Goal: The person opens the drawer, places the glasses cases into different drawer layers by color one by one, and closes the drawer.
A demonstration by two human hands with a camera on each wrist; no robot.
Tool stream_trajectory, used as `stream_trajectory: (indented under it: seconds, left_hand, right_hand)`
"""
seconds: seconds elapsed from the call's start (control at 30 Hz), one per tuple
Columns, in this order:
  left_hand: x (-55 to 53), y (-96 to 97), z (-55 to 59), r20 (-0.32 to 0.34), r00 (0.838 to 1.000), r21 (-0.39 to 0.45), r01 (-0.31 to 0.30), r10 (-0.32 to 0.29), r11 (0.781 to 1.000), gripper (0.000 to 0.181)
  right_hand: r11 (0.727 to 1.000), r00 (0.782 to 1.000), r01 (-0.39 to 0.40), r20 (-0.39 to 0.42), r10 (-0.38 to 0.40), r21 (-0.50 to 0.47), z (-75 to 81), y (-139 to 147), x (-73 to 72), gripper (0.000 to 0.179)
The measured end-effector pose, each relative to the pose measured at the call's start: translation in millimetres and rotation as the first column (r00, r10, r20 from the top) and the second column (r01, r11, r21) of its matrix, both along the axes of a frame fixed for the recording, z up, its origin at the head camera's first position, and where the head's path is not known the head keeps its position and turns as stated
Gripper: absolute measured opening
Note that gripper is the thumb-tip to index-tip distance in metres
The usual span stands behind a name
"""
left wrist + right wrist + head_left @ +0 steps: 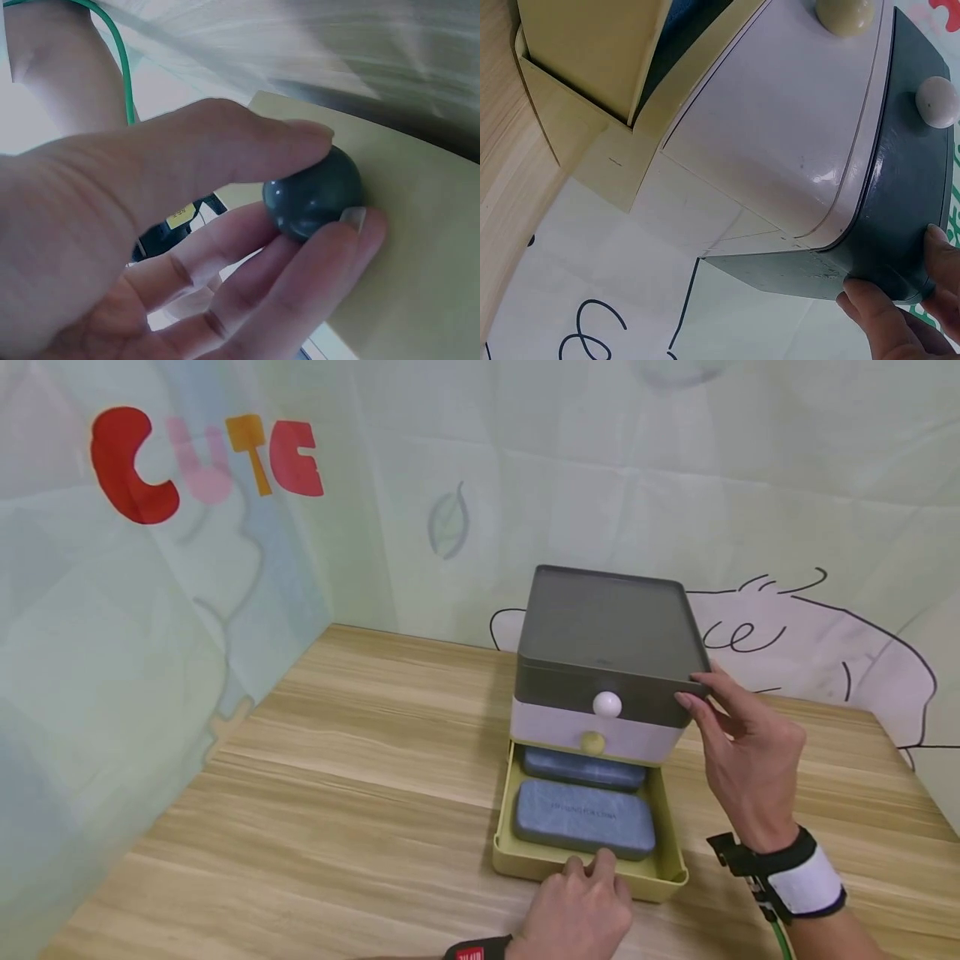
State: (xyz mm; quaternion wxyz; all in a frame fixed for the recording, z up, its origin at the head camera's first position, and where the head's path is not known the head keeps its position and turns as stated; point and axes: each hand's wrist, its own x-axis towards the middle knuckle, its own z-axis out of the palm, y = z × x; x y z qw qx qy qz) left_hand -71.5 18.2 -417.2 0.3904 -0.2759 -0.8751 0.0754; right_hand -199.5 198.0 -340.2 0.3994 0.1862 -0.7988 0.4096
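A small three-tier drawer box (611, 627) stands on the table, dark grey on top, white in the middle, yellow at the bottom. Its yellow bottom drawer (513, 860) is pulled out. Two blue cases (585, 817) lie inside, one behind the other. My left hand (577, 910) is at the drawer's front; in the left wrist view its thumb and fingers pinch the round dark knob (315, 195). With thumb and fingers, my right hand (753, 743) grips the front right corner of the dark top tier (900, 195).
The upper drawers carry a white knob (607, 704) and a yellow knob (592, 743). Wood-grain tabletop (337, 777) spreads to the left. Behind the box hangs a printed cloth (600, 468) with coloured letters at its left. A green cable (780, 939) runs from the right wrist strap.
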Motion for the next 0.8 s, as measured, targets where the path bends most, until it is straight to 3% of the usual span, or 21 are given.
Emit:
stream_trajectory:
  seconds: [0.3,0.5,0.8]
  left_hand:
    - [-4.2,-0.7,-1.0,0.005,1.0,0.026,0.009,-0.009,1.0,0.049]
    - [-6.4,-2.6,3.0,0.08,0.997,-0.001,0.016,-0.016,1.0,0.014]
    - [-6.7,-4.6,8.3,0.148,0.989,-0.02,0.007,-0.004,1.0,0.006]
  right_hand:
    - [1.0,1.0,0.011,-0.013,-0.011,0.021,-0.1,0.7,-0.4,0.029]
    - [0.999,1.0,0.021,-0.01,-0.02,0.037,0.5,1.2,0.4,0.028]
    - [1.0,1.0,0.021,-0.022,-0.021,0.011,-0.9,-0.2,-2.2,0.029]
